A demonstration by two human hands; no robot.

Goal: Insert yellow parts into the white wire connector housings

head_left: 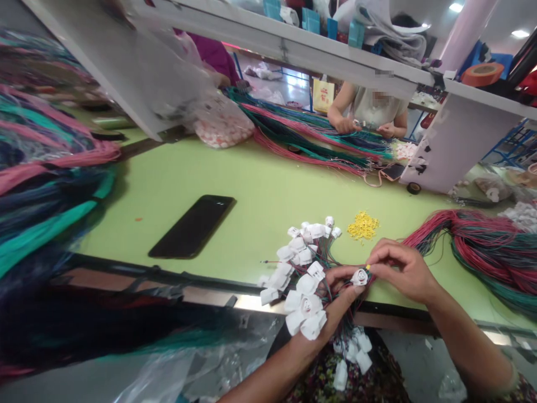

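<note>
My left hand (pixel 335 296) is closed around a small white plastic connector (pixel 359 276) and a bunch of thin wires ending in several more white connectors (pixel 304 260). My right hand (pixel 398 267) pinches a tiny yellow piece at the connector's right side, its fingertips touching it. Both hands sit over the near edge of the green table (pixel 235 190). A small pile of yellow pieces (pixel 363 225) lies just beyond the hands. More connectors (pixel 350 358) hang below the table edge over my lap.
A black phone (pixel 193 225) lies flat to the left. Red and green wire bundles (pixel 486 246) spread at the right, and thick pink, teal and dark bundles (pixel 46 168) at the left. Across the table another person's hands (pixel 356 126) work on wires. A shelf (pixel 293 45) runs overhead.
</note>
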